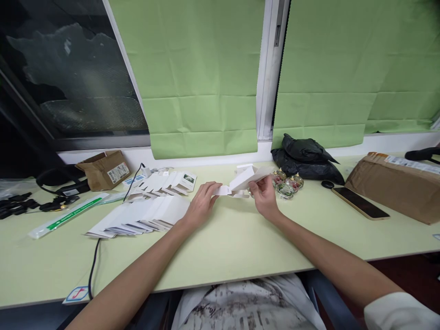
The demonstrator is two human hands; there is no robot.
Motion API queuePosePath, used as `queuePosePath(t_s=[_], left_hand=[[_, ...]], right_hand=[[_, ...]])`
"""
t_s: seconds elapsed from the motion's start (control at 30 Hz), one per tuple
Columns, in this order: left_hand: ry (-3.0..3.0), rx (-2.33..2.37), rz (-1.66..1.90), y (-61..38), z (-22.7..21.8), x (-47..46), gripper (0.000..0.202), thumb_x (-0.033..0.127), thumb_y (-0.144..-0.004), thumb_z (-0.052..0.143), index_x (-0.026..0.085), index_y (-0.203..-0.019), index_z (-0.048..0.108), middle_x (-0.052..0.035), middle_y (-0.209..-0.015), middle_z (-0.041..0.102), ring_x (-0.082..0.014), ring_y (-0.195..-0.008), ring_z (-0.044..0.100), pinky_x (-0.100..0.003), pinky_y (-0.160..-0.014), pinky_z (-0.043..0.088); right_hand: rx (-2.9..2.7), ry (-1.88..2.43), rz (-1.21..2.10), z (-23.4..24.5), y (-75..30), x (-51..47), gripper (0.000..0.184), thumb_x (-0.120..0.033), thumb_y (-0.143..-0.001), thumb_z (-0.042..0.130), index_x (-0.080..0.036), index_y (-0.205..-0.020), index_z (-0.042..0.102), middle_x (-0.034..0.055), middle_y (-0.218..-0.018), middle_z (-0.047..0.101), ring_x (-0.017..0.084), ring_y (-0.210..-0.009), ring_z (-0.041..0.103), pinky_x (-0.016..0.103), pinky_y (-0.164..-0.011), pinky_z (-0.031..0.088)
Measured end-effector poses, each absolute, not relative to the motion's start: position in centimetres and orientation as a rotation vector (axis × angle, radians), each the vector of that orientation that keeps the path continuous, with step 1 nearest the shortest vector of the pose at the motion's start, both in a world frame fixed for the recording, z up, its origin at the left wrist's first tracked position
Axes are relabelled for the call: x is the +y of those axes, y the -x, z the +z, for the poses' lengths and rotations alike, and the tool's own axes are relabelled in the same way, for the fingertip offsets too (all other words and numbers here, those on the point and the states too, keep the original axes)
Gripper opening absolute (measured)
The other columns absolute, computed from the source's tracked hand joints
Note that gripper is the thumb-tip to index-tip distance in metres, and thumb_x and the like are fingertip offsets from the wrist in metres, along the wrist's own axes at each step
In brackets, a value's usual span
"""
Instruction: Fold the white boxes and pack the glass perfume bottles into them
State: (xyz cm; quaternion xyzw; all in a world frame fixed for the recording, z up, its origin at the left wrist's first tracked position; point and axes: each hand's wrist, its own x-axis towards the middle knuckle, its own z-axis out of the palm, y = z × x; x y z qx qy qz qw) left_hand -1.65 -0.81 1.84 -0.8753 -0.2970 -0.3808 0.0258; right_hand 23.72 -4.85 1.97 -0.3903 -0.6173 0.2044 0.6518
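While the left hand (202, 202) pinched an end flap (224, 190) of the white folding carton (244, 178), the right hand (265, 197) clasped its other end, apparently steadying it.

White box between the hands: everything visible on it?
The white box looks like thin card, with small flaps sticking out at its left end, which seems unclosed. It is tilted and appears to be held above the table. The left hand has its fingers at a left-end flap; the right hand grips the box toward its right end. Any print is too small to read.
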Motion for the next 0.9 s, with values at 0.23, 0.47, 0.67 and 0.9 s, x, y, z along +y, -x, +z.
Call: queuePosePath(t_s=[0.23, 0.47, 0.67, 0.9], left_hand=[[2.727, -1.014, -1.301, 1.4, 1.5, -1.1, 0.036, 0.020, -0.104, 0.047, 0.032, -0.138, 0.050, -0.0082, -0.133, 0.058, -0.0248, -0.127, 0.055, -0.045, -0.109, 0.048], [2.734, -1.021, -1.324, 1.5, 1.9, -1.2, 0.035, 0.023, -0.105, 0.047, 0.031, -0.139, 0.048, -0.0088, -0.133, 0.057, -0.0251, -0.128, 0.055, -0.046, -0.109, 0.049], [2.728, -0.984, -1.195, 1.4, 1.6, -1.4, 0.040, 0.018, -0.103, 0.048, 0.034, -0.140, 0.049, -0.0080, -0.134, 0.056, -0.0263, -0.128, 0.055, -0.046, -0.106, 0.050], [2.762, -1.000, -1.170, 0.9, 2.2, -2.7, 0.039, 0.027, -0.102, 0.056, 0.033, -0.140, 0.050, -0.0083, -0.128, 0.058, -0.0273, -0.124, 0.057, -0.044, -0.103, 0.052]], right_hand=[[-1.410, 0.920, 0.401, 1.6, -23.6, -4.9, 0.045, -0.057, -0.098, 0.059, -0.025, -0.126, 0.045, 0.0085, -0.107, 0.067, 0.025, -0.095, 0.065, 0.036, -0.078, 0.052], [-1.581, 1.109, 0.155, 1.9, -24.8, -4.8, 0.031, -0.052, -0.099, 0.058, -0.024, -0.105, 0.049, 0.0039, -0.088, 0.061, 0.023, -0.077, 0.058, 0.038, -0.070, 0.046], [-1.741, 0.965, 0.121, 2.6, -24.2, -5.6, 0.026, -0.048, -0.102, 0.055, -0.025, -0.112, 0.058, 0.0091, -0.104, 0.066, 0.025, -0.085, 0.060, 0.041, -0.078, 0.049], [-1.819, 0.876, 0.128, 3.3, -24.2, -6.1, 0.019, -0.042, -0.103, 0.055, -0.027, -0.115, 0.060, 0.0094, -0.111, 0.070, 0.028, -0.104, 0.066, 0.045, -0.091, 0.051]])
